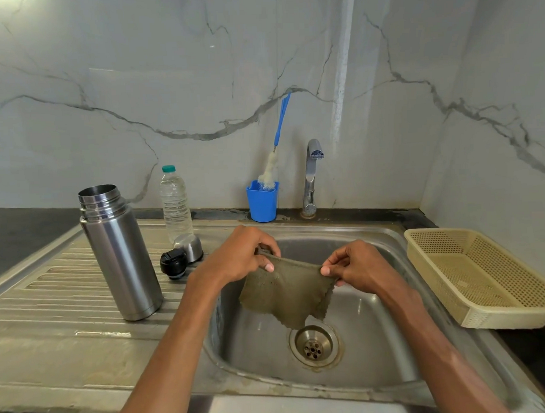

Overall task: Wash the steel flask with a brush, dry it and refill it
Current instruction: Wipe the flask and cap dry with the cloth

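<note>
Head view over the sink (378,366). I see both hands above the basin, stretching a damp olive-brown cloth (288,294) between them. The left hand (240,257) pinches the cloth's upper left corner between thumb and curled fingers; the right hand (353,266) pinches the upper right corner the same way. The cloth hangs flat beneath them, its lower edge just above the drain (314,344).

On the ribbed drainboard (52,294) to the left, the steel flask (118,252) stands upright and uncapped, well apart from the hands. Its steel cap (189,246) and black stopper (173,264) lie just beside it on the right, touching each other. A clear water bottle (175,203) stands farther back.

At the far edge, a blue cup (262,203) holds the blue-handled bottle brush (275,147), bristles down, left of the tap (311,174). A beige perforated basket (490,276) rests on the counter (15,233) to the right.
</note>
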